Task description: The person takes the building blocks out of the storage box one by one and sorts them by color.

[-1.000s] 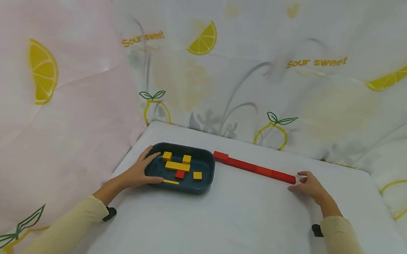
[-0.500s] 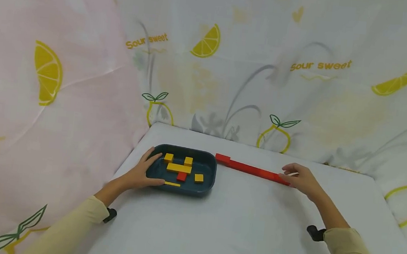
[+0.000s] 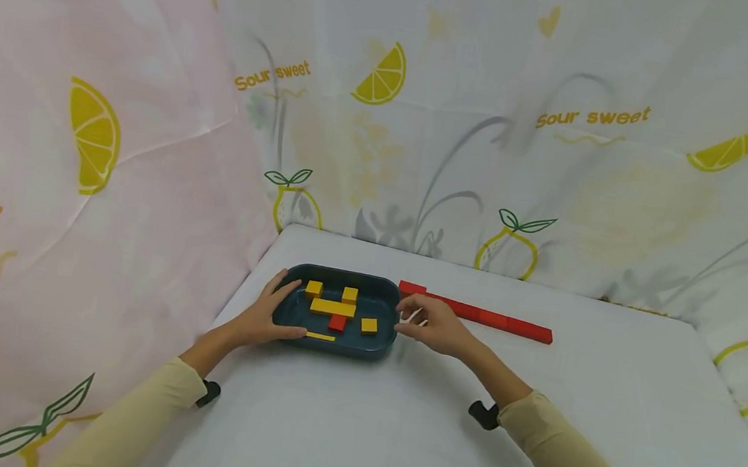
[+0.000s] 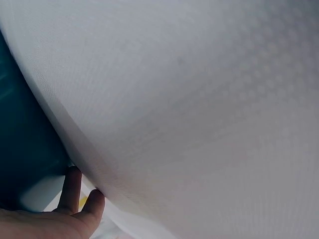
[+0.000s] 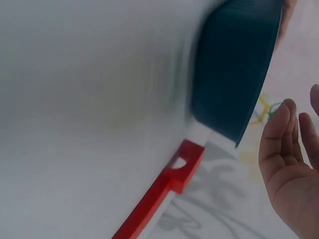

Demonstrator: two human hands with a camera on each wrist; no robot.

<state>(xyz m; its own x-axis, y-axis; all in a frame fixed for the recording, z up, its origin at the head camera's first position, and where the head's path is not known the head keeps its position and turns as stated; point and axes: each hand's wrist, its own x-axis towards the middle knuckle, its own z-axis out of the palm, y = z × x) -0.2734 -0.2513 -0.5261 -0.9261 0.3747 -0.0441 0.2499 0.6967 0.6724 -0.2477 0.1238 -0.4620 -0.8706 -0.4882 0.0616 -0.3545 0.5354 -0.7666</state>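
Note:
A dark teal tray (image 3: 369, 350) holds several yellow blocks (image 3: 333, 308) and a red block (image 3: 337, 323). My left hand (image 3: 257, 320) grips the tray's left end, thumb over the front rim and fingers spread toward the back. In the left wrist view, fingertips (image 4: 74, 172) show beside the teal wall. My right hand (image 3: 435, 328) hovers by the tray's right rim with bent, loose fingers and nothing visible between them. Behind it a long red row of blocks (image 3: 507, 323) runs rightward from the tray, partly hidden by the hand; its left end has a wider red piece (image 3: 412, 287).
The white tabletop (image 3: 395, 431) extends in front of the tray and to the right. Lemon-printed cloth (image 3: 452, 121) hangs behind the table, and pinkish cloth (image 3: 158, 228) covers the left side.
My right hand has moved left from the far end of the red row, passing along it to the tray's right rim. The left hand, tray and red row stay in place.

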